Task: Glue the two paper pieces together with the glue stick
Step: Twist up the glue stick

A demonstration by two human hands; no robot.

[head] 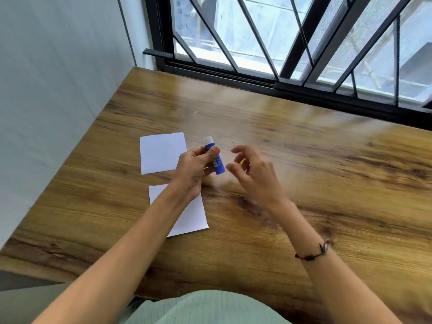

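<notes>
My left hand point(195, 168) grips a blue glue stick point(217, 162) with a white end pointing away from me, held tilted above the table. My right hand point(251, 173) hovers just right of the stick, fingers spread and curled, blurred by motion; a small yellowish bit shows between its fingers, too small to identify. One white paper piece point(161, 152) lies flat left of the stick. A second white paper piece point(191, 217) lies nearer to me, partly covered by my left wrist and forearm.
The wooden table point(304, 160) meets a white wall on the left and a black barred window point(280, 54) at the back. Its near edge runs just in front of my body. A dark cord bracelet sits on my right wrist.
</notes>
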